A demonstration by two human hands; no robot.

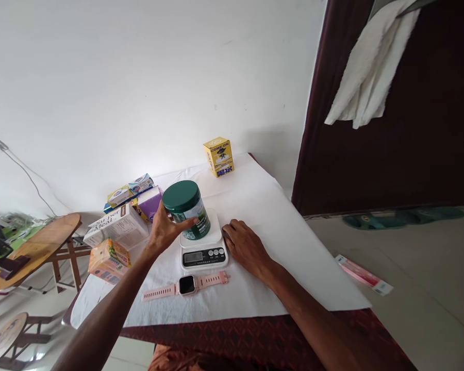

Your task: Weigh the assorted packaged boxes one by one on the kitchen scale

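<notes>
A green canister (191, 208) with a dark green lid stands on the white platform of a digital kitchen scale (203, 257). My left hand (166, 229) is wrapped round the canister's left side, thumb across its front. At the scale's right edge rests my right hand (247, 245), fingers curled down to the cloth; what lies under them, if anything, is hidden. In front of the scale lies a pink smartwatch (187, 285), its strap stretched out to both sides. The scale's display is too small to read.
Left of the canister are a white Super Meal box (118, 226), an orange pack (109, 260), a purple box (150, 201) and small soap boxes (141, 183). A yellow box (219, 157) stands near the wall. A white cloth (294, 268) covers the table.
</notes>
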